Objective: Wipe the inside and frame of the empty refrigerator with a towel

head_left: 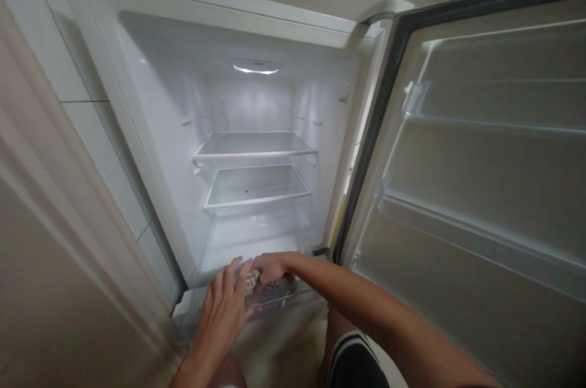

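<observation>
At the bottom of the open fridge, a clear drawer [187, 308] is pulled partly out. My right hand [271, 268] reaches down into it with curled fingers, and the fingertips are hidden. Against those fingers is a pale, brown-patterned item [251, 281], too blurred to name. Beside it in the drawer lies a dark bundle [279, 291], which looks wrapped in clear plastic. My left hand [226, 299] rests at the drawer's front, fingers stretched out and spread, close to the patterned item. Whether it touches that item, I cannot tell.
Two glass shelves, the upper [256, 144] and the lower [259, 186], sit inside the fridge above the drawer. To the right, the fridge door [458, 180] stands wide, with clear door racks [458, 235]. A tiled wall [86, 132] and a pale frame [68, 180] are close on the left.
</observation>
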`<act>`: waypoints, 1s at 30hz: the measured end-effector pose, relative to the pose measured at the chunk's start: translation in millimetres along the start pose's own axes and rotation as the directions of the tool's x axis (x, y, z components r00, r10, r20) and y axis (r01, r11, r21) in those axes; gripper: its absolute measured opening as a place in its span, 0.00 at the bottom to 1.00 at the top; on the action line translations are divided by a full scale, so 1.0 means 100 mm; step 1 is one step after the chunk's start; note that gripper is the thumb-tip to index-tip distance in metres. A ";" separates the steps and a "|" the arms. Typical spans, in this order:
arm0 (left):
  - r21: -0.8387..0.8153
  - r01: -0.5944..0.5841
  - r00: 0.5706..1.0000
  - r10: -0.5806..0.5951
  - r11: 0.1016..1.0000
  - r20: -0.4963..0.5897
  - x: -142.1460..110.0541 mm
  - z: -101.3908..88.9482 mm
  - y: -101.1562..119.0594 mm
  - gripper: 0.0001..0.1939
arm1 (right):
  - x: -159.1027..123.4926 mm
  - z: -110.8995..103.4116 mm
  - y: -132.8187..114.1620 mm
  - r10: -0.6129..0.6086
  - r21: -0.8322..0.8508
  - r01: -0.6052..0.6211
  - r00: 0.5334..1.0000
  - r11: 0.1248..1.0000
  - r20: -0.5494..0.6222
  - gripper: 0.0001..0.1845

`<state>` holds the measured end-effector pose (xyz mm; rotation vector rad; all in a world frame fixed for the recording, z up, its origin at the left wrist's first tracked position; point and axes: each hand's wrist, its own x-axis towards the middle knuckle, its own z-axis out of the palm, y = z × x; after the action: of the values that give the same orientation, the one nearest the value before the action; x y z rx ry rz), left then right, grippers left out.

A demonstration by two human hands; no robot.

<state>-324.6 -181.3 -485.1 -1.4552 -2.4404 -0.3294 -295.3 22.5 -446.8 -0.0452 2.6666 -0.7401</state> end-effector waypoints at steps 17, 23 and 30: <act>-0.080 -0.085 0.870 0.113 0.993 0.480 0.46 -0.26 0.06 0.26 | -1.41 1.94 -0.12 0.818 0.761 0.630 0.514 -0.154 -0.259 0.35; -0.038 -0.177 0.850 0.172 0.984 0.498 0.32 -0.31 0.27 0.27 | -1.15 1.80 -0.43 0.637 0.748 0.584 0.714 -0.314 -0.290 0.36; 0.000 -0.283 0.811 0.239 0.959 0.534 0.26 -0.36 0.36 0.25 | -1.03 1.80 -0.54 0.635 0.745 0.593 0.710 -0.307 -0.303 0.40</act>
<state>-300.4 -155.8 -440.7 -2.0333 -2.5448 0.2728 -137.8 -99.0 -526.9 1.0050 1.0767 -3.3519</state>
